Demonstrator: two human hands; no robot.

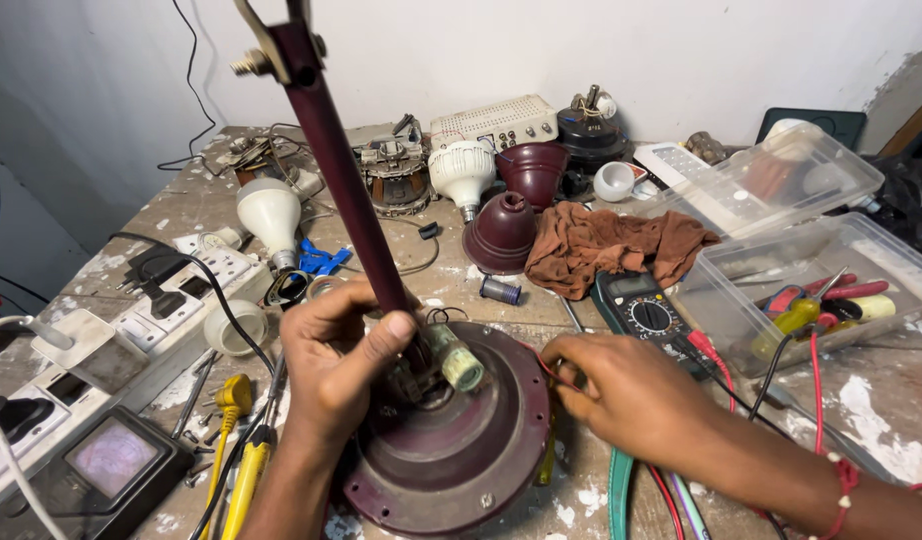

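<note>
Wrapped around the base of the maroon rod (346, 180), the left hand (331, 370) has its fingers closed on it just above the maroon fan motor housing (451, 440), thumb lying beside the cylindrical capacitor (456, 362). From that grip the rod's long axis runs up toward eleven o'clock, out of the top of the view. At three o'clock from the left hand, the right hand (631, 390) rests at the housing's rim, fingers curled over a red wire (544, 366), though how tightly is hidden; a multimeter (646, 315) lies just beyond.
</note>
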